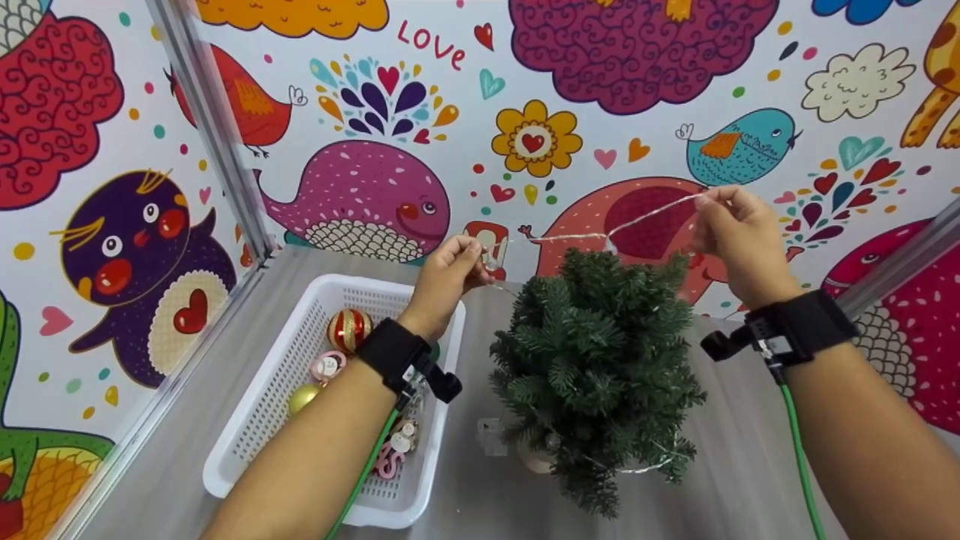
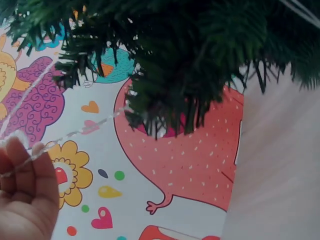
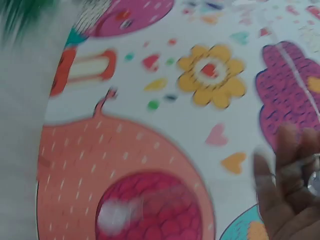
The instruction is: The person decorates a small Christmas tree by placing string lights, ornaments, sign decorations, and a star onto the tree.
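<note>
Clear, silvery cord [image 1: 570,237] runs between our two hands, fairly straight from our left hand [image 1: 448,276] to a bend, then slanting up to our right hand [image 1: 742,232]. With our left hand we pinch it between thumb and fingers, and a small clear bulb [image 1: 492,263] sits just beside those fingertips. With our right hand, raised higher, we pinch the cord's other stretch between thumb and fingers; the right wrist view blurs those fingers, though a round clear piece shows against them. On our wrists, just behind the hands, we wear black bands [image 1: 806,334]. Below the cord, between our hands and nearer our body, stands a small green tree [image 1: 592,352], its top close under the bend. More of the cord shows low on the tree's near side, partly hidden by the needles. Below our left hand, under the forearm, a white basket [image 1: 409,510] rests on the grey table [image 1: 469,517]; in it we see a red and gold striped ball [image 1: 349,330], a yellow-green ball [image 1: 301,399] and some pink ornaments [image 1: 388,461]. Right of the basket, farther below our left hand, a small clear box [image 1: 492,436] lies beside the tree; what it contains we cannot tell. Farthest off, beyond both hands, rises a printed wall [image 1: 465,150], with a purple whale [image 1: 367,180] past our left hand and a teal bird [image 1: 742,146] past our right.
</note>
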Action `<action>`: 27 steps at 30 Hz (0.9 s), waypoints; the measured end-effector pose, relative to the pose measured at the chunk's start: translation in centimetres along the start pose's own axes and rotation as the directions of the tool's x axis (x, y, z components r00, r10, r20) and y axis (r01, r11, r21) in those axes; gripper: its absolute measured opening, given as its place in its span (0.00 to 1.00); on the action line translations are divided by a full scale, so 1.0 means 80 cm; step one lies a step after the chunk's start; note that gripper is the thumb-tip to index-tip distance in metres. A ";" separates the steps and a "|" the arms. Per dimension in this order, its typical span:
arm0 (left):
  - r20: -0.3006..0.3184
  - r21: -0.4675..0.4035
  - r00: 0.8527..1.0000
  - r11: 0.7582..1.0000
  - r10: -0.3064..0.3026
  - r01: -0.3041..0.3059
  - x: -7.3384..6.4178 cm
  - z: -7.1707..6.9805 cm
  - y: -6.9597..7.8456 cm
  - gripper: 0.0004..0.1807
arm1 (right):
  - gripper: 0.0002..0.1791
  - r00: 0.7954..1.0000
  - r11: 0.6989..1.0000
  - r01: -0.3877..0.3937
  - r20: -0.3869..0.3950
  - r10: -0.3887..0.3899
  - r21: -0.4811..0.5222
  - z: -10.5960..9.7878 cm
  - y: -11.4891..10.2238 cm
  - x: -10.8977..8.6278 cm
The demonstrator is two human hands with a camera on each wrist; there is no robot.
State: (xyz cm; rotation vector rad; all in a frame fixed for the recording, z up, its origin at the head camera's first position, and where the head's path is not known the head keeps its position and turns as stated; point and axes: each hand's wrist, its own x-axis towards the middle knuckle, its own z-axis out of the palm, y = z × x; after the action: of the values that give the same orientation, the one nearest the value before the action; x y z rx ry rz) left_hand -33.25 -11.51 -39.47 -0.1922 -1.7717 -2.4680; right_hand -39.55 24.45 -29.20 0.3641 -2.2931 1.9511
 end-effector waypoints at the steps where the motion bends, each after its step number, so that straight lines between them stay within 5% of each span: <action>1: -0.002 -0.025 1.000 1.000 0.000 0.000 -0.001 0.001 0.000 0.09 | 0.14 1.000 0.998 0.000 0.024 -0.001 0.069 0.001 -0.009 -0.006; 6: -0.011 -0.151 1.000 0.988 0.008 -0.009 -0.003 0.002 0.003 0.09 | 0.09 0.977 0.957 0.026 0.195 -0.085 0.287 0.001 -0.061 -0.037; 8: -0.008 -0.209 1.000 0.978 0.012 -0.013 -0.004 0.003 0.004 0.09 | 0.11 0.953 0.938 0.028 0.275 -0.129 0.344 0.002 -0.081 -0.052; 11: 0.006 -0.279 1.000 0.960 0.014 -0.012 -0.006 0.005 0.005 0.10 | 0.16 0.891 0.918 0.055 0.396 -0.223 0.394 0.002 -0.106 -0.076; 13: 0.020 -0.312 1.000 0.950 0.016 -0.009 -0.008 0.007 0.005 0.11 | 0.20 0.831 0.914 0.104 0.471 -0.297 0.393 0.003 -0.118 -0.093; 18: 0.052 -0.373 0.998 0.928 0.034 -0.012 -0.010 0.012 0.003 0.13 | 0.25 0.645 0.895 0.243 0.627 -0.437 0.373 0.012 -0.129 -0.135; 22: 0.067 -0.423 0.995 0.905 0.070 -0.035 -0.011 0.015 0.001 0.15 | 0.26 0.545 0.867 0.358 0.677 -0.495 0.346 0.031 -0.116 -0.163; 27: 0.094 -0.454 0.989 0.889 0.116 -0.061 -0.014 0.013 -0.007 0.17 | 0.31 0.387 0.815 0.472 0.752 -0.533 0.335 0.059 -0.087 -0.202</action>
State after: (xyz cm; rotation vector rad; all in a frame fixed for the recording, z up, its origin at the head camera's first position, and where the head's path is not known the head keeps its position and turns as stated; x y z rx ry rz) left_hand -32.16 -10.36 -39.86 -0.4521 -1.1577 -2.8089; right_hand -21.89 20.59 -27.15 2.1309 -2.0234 1.6547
